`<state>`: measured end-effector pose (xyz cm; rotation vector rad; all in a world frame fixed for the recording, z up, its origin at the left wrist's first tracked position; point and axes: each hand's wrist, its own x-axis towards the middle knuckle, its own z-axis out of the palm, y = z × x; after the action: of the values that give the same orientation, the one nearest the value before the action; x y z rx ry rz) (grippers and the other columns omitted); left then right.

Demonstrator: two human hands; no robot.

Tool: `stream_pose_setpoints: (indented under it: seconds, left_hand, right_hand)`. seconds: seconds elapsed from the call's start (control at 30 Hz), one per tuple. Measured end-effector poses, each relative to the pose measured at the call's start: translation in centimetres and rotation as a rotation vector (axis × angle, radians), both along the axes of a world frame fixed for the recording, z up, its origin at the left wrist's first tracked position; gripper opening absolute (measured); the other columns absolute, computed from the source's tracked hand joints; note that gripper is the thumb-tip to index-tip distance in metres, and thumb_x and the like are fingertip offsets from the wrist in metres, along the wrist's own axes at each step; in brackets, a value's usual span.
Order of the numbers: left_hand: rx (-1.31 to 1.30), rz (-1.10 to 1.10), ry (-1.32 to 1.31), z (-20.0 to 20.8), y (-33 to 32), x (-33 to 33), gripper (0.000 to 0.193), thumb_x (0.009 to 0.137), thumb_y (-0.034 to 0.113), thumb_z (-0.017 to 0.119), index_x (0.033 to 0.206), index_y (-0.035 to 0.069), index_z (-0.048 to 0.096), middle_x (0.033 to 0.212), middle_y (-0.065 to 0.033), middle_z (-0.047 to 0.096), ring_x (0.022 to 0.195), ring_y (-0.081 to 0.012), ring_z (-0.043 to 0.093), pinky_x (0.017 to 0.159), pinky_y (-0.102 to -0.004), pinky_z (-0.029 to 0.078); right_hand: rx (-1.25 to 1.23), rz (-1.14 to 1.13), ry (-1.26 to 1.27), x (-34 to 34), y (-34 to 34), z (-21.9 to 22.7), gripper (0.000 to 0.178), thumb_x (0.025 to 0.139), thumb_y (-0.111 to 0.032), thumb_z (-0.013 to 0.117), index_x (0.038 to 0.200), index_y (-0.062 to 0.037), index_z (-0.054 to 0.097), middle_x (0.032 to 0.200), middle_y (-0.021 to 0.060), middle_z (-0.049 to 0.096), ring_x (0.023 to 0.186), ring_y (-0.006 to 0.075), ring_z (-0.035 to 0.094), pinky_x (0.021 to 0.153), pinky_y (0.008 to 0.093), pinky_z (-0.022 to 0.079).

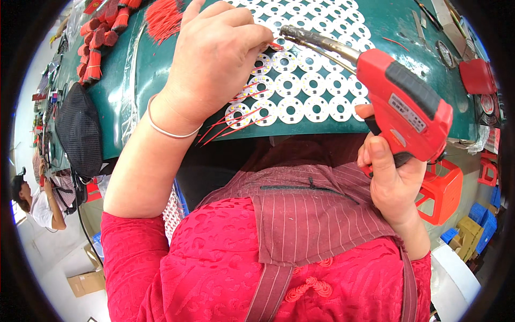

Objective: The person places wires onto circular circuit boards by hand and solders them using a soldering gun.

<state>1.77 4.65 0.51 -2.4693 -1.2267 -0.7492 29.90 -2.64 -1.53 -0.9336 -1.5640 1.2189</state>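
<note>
My right hand (394, 174) is wrapped round the grip of a red and black soldering gun (405, 104). Its dark metal tip points left, over the upper part of a grid of round white LED boards (288, 85). Close to that tip, my left hand (220, 53) pinches a short red wire (276, 46), whose end shows past the fingertips above a board. Several boards at the left of the grid have red wires (228, 122) lying out from them toward the table's near edge. The boards lie flat in rows.
Bundles of red wires (94, 65) and a loose pile of red wires (162, 20) lie on the green tabletop (129, 75) at the left. A black mesh object (79, 129) stands at the left edge. A red stool (442, 193) is at the right. Another person (40, 201) is at far left.
</note>
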Motion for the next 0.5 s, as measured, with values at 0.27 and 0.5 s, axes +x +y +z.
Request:
stream_pose_setpoints:
  seconds: [0.27, 0.5]
  left_hand:
    - [0.005, 0.004, 0.004, 0.1, -0.1, 0.1, 0.009, 0.078, 0.007, 0.077, 0.084, 0.012, 0.073, 0.073, -0.0017, 0.057, 0.077, -0.0222, 0.059, 0.077, -0.0361, 0.044]
    - [0.006, 0.006, -0.004, -0.1, 0.1, 0.1, 0.009, 0.077, 0.006, 0.077, 0.084, 0.011, 0.073, 0.075, -0.0020, 0.060, 0.078, -0.0224, 0.060, 0.078, -0.0357, 0.044]
  right_hand:
    - [0.068, 0.010, -0.122, 0.6, 0.1, -0.5, 0.023, 0.102, -0.010, 0.061, 0.121, 0.0024, 0.057, 0.114, 0.0164, 0.063, 0.069, 0.0090, 0.054, 0.061, 0.0268, 0.052]
    - [0.086, -0.015, -0.061, 0.0, 0.2, -0.3, 0.025, 0.102, -0.009, 0.061, 0.124, 0.0033, 0.056, 0.122, 0.0182, 0.063, 0.068, 0.0087, 0.053, 0.059, 0.0260, 0.050]
